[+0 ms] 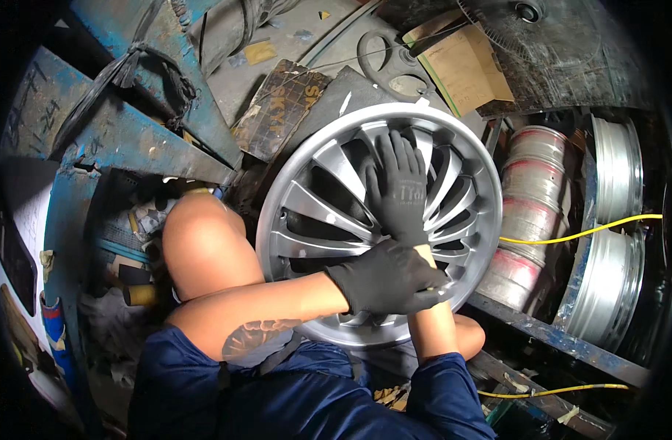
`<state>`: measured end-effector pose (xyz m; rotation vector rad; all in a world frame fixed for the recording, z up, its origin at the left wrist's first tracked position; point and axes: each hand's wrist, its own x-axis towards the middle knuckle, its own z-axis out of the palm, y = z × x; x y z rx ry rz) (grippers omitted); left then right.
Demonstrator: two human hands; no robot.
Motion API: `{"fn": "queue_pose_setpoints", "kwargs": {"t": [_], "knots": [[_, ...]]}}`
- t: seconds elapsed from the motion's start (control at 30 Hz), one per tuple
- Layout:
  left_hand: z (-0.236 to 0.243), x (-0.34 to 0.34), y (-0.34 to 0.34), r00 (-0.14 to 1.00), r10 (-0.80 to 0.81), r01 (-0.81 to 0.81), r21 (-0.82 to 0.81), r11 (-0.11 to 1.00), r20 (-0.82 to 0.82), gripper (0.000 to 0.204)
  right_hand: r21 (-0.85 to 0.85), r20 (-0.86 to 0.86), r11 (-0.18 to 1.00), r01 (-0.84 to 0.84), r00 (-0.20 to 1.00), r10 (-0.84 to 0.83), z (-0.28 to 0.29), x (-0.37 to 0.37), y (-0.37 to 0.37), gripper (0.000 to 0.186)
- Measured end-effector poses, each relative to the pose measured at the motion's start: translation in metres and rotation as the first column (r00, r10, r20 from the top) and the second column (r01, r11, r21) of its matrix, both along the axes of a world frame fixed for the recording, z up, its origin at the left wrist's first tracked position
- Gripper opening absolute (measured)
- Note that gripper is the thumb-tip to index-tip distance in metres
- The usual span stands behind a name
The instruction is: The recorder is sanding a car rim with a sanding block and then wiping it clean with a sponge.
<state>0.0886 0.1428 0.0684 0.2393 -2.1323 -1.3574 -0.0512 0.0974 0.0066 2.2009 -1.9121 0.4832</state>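
A silver multi-spoke alloy wheel rim (299, 132) lies face up in front of me, close against my legs. My right hand (402, 183), in a black work glove, rests over its spokes with the fingers stretched out, pointing away from me. My left hand (387, 282), gloved in black too, reaches across from the left above the lower part of the rim. Its fingers close round my right wrist (424, 257), just below the glove's cuff. Something small and shiny shows by the left fingertips, too small to make out.
Rusty blue metal framework (145, 147) stands at the left. On the right, worn silver cylinders (523, 213) with red bands lie beside more bright rims (604, 286) in a rack. A yellow hose (571, 236) crosses there. Beyond the wheel are boards (277, 110) and an opened carton (468, 70).
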Motion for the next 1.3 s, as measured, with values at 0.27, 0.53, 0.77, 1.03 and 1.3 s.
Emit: {"fn": "queue_pose_setpoints", "kwargs": {"t": [0.27, 0.53, 0.77, 1.03, 1.3], "knots": [[0.008, 0.004, -0.023, 0.993, 0.016, -0.058, 0.362, 0.930, 0.118, 0.035, 0.039, 0.251, 0.997, 0.062, 0.965, -0.070, -0.006, 0.018, 0.004, 0.059], [0.011, 0.005, -0.015, 0.998, 0.028, -0.045, 0.360, 0.932, 0.054, 0.037, 0.399, -0.156, 0.865, 0.304, 0.952, -0.263, 0.014, 0.036, 0.100, 0.069], [0.010, 0.002, -0.001, 0.994, -0.023, -0.010, 0.303, 0.953, 0.105, 0.033, 0.264, 0.333, 0.937, 0.227, 0.891, -0.310, 0.008, 0.023, 0.086, 0.069], [0.005, -0.003, -0.015, 0.994, 0.062, -0.082, 0.248, 0.965, 0.088, 0.029, 0.092, 0.376, 0.982, 0.164, 0.908, -0.187, 0.001, 0.021, -0.013, 0.056], [0.006, 0.001, -0.018, 0.992, 0.100, -0.120, 0.308, 0.944, 0.081, 0.026, 0.436, 0.289, 0.899, -0.043, 0.953, -0.094, 0.007, 0.033, 0.041, 0.055]]}}
